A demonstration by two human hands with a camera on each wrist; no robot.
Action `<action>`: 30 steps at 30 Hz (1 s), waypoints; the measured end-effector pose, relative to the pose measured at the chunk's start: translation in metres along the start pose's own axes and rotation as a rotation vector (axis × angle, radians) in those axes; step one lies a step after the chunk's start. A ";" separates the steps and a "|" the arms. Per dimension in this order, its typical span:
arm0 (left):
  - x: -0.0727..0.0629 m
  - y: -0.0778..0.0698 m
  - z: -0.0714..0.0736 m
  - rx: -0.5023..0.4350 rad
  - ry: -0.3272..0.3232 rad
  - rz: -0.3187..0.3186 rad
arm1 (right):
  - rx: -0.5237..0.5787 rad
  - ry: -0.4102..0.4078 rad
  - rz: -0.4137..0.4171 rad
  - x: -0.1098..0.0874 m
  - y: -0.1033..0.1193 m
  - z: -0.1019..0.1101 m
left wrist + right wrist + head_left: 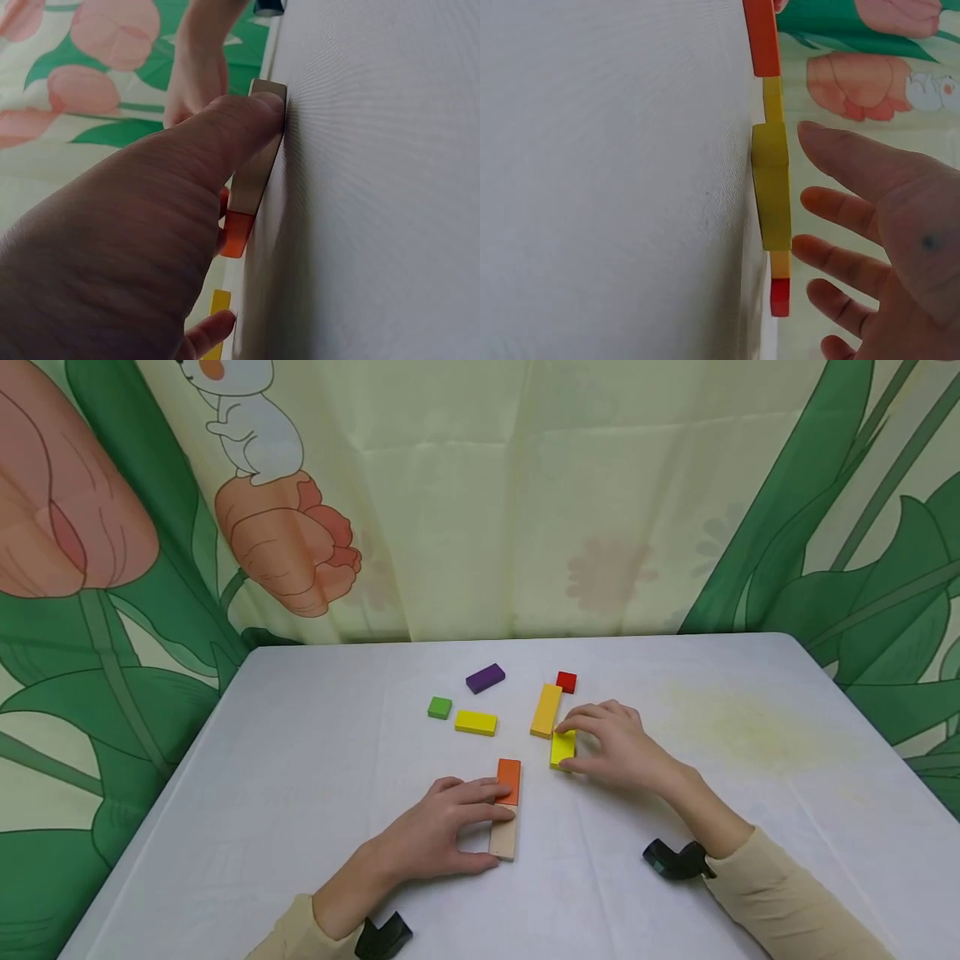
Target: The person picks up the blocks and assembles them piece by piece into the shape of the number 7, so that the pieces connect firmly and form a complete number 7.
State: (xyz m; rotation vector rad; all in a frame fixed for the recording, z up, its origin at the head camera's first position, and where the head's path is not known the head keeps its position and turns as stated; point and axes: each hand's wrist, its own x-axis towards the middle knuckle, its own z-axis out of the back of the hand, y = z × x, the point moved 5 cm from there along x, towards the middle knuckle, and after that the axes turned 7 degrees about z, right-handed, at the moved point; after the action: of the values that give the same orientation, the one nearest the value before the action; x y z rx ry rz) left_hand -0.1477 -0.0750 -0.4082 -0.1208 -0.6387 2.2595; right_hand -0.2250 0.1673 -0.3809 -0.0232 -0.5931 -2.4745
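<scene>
In the head view my left hand (442, 827) lies over two blocks set end to end: a plain wooden block (502, 839) nearer me and an orange block (509, 777) beyond it. Its thumb (259, 112) presses on the wooden block's near end, with fingertips on the far part of that block and on the orange one. My right hand (615, 743) is over a short yellow block (562, 748). In the right wrist view its fingers are spread, and a small gap shows between thumb (821, 142) and block.
Beyond the right hand's block lie a long amber block (546, 710) and a small red block (567, 682). Further left are a purple block (485, 678), a green block (439, 707) and another yellow block (476, 722). A printed curtain (487, 527) hangs behind the white-covered table (300, 735).
</scene>
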 end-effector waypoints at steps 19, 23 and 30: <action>0.000 0.002 -0.001 -0.018 0.020 0.020 | -0.005 0.013 -0.008 -0.001 -0.006 -0.005; 0.000 0.002 -0.001 -0.025 0.023 0.027 | -0.012 -0.004 -0.001 -0.001 -0.006 -0.005; 0.000 0.003 -0.001 -0.025 0.025 0.028 | 0.002 -0.044 0.019 -0.001 -0.003 0.000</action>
State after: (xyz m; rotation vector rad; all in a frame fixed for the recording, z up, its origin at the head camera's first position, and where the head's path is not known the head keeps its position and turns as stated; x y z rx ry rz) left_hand -0.1495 -0.0760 -0.4103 -0.1708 -0.6554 2.2739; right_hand -0.2262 0.1697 -0.3826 -0.0831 -0.6112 -2.4606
